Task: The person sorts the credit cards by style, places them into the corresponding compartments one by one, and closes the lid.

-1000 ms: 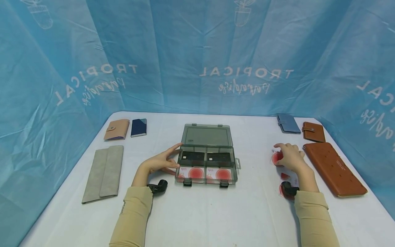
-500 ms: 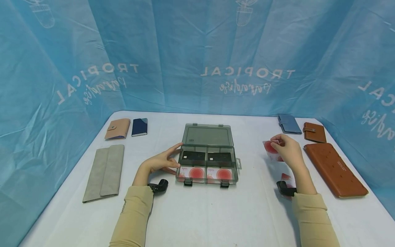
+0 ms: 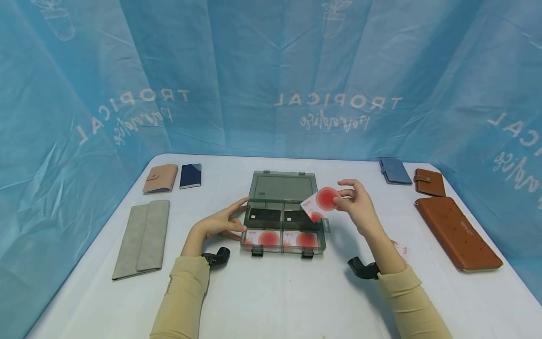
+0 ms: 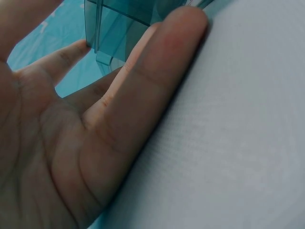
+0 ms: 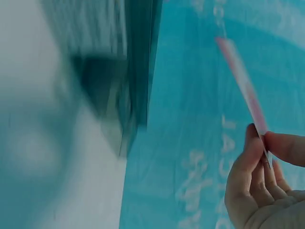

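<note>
Card (image 3: pixel 316 203), pink-white with a red disc: in the head view I find it tilted, overlapping the rear right of the green box (image 3: pixel 282 250), its edge pinched in the right hand's (image 3: pixel 357 205) grip. Like-printed cards (image 3: pixel 268 237) lie in both front compartments, black pieces (image 3: pixel 264 215) in both rear ones. The left hand (image 3: pixel 220 222) touches the box's left side, grip spread. Another card (image 3: pixel 402 249) lies on the worktop (image 3: pixel 296 292), partly behind the right forearm.

Left wrist view: I note extended fingers (image 4: pixel 152 81) at the box.

Right wrist view: I see the card nearly edge-on between fingertips (image 5: pixel 281 145); the box is blurred.
</note>
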Tool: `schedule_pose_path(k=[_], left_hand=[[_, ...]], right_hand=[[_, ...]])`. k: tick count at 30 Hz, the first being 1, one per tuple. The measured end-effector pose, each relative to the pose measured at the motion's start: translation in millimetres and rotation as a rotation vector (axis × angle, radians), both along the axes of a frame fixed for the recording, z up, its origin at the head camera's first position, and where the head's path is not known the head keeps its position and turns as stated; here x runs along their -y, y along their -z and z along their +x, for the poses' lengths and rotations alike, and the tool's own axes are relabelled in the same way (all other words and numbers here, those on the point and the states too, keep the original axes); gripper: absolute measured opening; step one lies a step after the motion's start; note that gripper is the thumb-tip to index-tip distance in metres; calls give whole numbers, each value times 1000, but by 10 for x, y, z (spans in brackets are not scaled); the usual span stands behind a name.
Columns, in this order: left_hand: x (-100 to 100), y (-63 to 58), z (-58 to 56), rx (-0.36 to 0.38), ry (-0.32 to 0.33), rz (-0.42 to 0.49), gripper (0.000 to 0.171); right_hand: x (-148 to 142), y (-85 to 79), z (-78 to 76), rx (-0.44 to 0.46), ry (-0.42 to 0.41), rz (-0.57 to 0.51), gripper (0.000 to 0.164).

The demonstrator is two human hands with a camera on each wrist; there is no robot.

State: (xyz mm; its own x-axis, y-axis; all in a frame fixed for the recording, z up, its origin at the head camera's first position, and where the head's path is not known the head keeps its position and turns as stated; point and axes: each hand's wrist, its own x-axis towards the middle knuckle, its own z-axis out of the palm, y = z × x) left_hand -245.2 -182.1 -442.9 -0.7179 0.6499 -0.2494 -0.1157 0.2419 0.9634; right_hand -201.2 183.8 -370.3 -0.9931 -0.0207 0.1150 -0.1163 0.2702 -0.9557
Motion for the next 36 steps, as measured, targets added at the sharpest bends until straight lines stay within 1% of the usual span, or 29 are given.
schedule_pose_path(k=[2,4,7,9,12,14,17,20,24,29,32,36], left_hand=[[-1,-3,5,2,-6,-3,95],[-3,-4,4,2,-9,-8,95],[-2,-6,2,6,-16,-8,95],[-1,-3,0,8,-14,-8,96],[5,-2,-3,5,-8,-2,97],[7,-3,-2,0,-1,-2,97],[8,2,-4,-4,-1,-9,97],[8,6,-4,-6,-3,-19,98],[15,7,-6,-6,-9,-19,99],[18,4,-8,-17,-9,-16,98],[14,1,-7,-15,-12,-16,98],[9,10,-5,-10,-10,-17,97]], right_hand=[[138,24,15,14,-66,27,53],[276,53,46,29,-137,73,53],[484,118,99,48,-209,151,42],[616,166,130,41,-221,212,30],[798,230,151,4,-195,329,18],[895,277,152,-25,-186,415,14],[1006,345,143,-79,-201,553,11],[1074,396,138,-120,-231,655,13],[1119,419,145,-141,-264,705,12],[1137,417,155,-142,-324,765,4],[1143,417,165,-139,-365,820,7],[1135,410,198,-99,-406,878,11]])
